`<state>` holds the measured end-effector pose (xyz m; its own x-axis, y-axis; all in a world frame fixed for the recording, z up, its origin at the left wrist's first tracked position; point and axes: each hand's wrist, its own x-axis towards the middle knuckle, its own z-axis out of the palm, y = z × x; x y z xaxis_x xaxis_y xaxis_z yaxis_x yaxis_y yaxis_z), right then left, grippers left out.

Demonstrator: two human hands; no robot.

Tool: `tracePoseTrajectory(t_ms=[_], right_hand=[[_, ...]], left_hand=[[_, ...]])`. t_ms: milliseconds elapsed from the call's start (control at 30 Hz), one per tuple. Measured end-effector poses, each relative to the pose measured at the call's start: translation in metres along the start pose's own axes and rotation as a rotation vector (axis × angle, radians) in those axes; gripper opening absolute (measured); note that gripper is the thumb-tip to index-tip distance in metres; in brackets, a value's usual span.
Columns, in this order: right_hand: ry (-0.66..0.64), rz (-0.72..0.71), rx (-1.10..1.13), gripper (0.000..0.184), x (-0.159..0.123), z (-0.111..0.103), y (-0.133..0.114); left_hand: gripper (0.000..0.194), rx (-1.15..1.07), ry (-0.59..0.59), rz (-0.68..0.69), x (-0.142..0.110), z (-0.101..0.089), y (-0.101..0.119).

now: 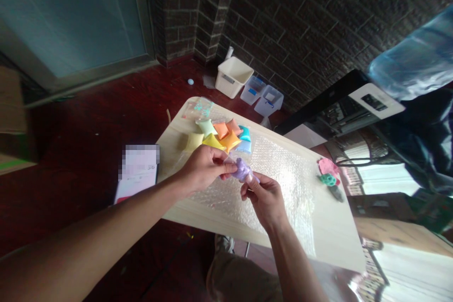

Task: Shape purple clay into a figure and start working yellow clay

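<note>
Both hands meet over the tabletop (329, 240): the left hand (203, 167) and right hand (265, 198) each pinch an end of a purple clay lump (242, 170), held aloft so it can be worked freely above the bubble wrap (283, 174). Coloured clay packets (221, 139) cluster at eleven o'clock; pink and green clay figures (329, 174) sit at three o'clock, nothing between.
</note>
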<state>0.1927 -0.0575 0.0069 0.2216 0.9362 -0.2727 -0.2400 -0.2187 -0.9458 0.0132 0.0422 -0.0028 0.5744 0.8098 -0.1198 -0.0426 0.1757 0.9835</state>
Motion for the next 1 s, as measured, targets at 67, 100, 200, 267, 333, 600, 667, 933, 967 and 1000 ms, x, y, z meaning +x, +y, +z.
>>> tracePoseTrajectory(t_ms=[67, 100, 200, 267, 333, 600, 667, 933, 967, 1000], right_hand=[[-0.019, 0.03, 0.038, 0.03, -0.002, 0.003, -0.001], [-0.038, 0.05, 0.06, 0.031, -0.003, 0.005, -0.001], [-0.109, 0.113, 0.112, 0.035, -0.006, 0.007, -0.001], [-0.133, 0.138, 0.139, 0.037, -0.007, 0.008, 0.0], [-0.132, 0.134, 0.152, 0.036, -0.007, 0.007, 0.001], [-0.083, -0.042, -0.155, 0.03, 0.001, -0.007, -0.006], [-0.076, -0.108, -0.274, 0.029, 0.0, -0.011, -0.01], [0.0, -0.391, -0.517, 0.027, -0.017, -0.016, -0.005], [0.011, -0.414, -0.538, 0.027, -0.02, -0.015, -0.003], [0.023, -0.427, -0.553, 0.027, -0.022, -0.014, -0.002]], left_hand=[[0.022, -0.028, -0.023, -0.005, 0.0, 0.0, 0.001], [0.022, -0.04, -0.028, -0.013, 0.0, -0.001, 0.001], [0.028, -0.054, -0.01, -0.05, -0.002, 0.0, 0.004], [0.035, -0.059, 0.014, -0.064, -0.004, 0.0, 0.007], [0.039, -0.049, 0.03, -0.057, -0.004, 0.001, 0.009], [0.026, 0.133, -0.101, 0.037, -0.002, -0.002, -0.004], [0.019, 0.089, -0.109, 0.035, -0.002, -0.003, -0.006], [0.036, -0.268, -0.152, -0.185, -0.016, 0.009, 0.011], [0.032, -0.275, -0.163, -0.194, -0.017, 0.013, 0.011], [0.029, -0.274, -0.161, -0.19, -0.017, 0.016, 0.01]])
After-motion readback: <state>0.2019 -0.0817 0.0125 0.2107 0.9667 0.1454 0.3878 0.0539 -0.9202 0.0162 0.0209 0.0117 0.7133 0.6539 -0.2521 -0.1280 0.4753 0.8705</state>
